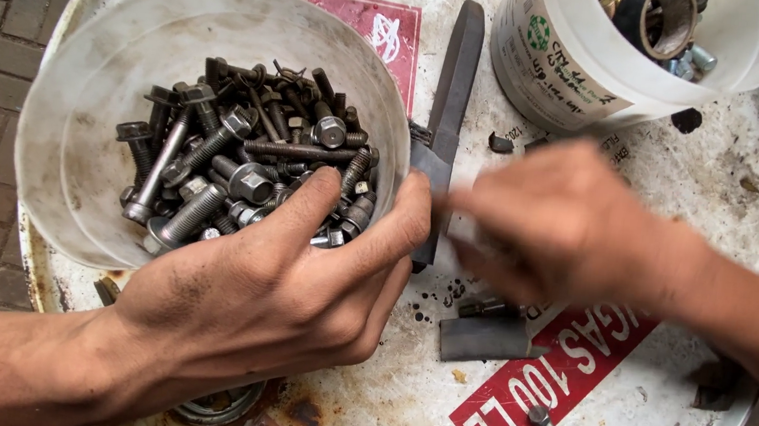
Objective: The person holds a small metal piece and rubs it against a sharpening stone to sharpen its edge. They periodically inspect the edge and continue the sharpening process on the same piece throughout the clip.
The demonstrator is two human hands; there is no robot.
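My left hand (267,295) rests on the near rim of a white plastic bucket (84,69), its thumb hooked over the edge beside the heap of dark steel bolts and nuts (243,166) inside. My right hand (566,228) is blurred, just right of the bucket, fingers pinched together near the left fingertips; what it pinches is too blurred to tell. Both hands are over a round white drum lid (730,184) stained with rust.
A second white bucket (564,63) with metal parts stands at the back right. A dark flat metal bar (454,89) lies between the buckets. A small grey block (484,337), loose bolts (539,416) and a metal ring (218,407) lie near me. Brick paving shows at left.
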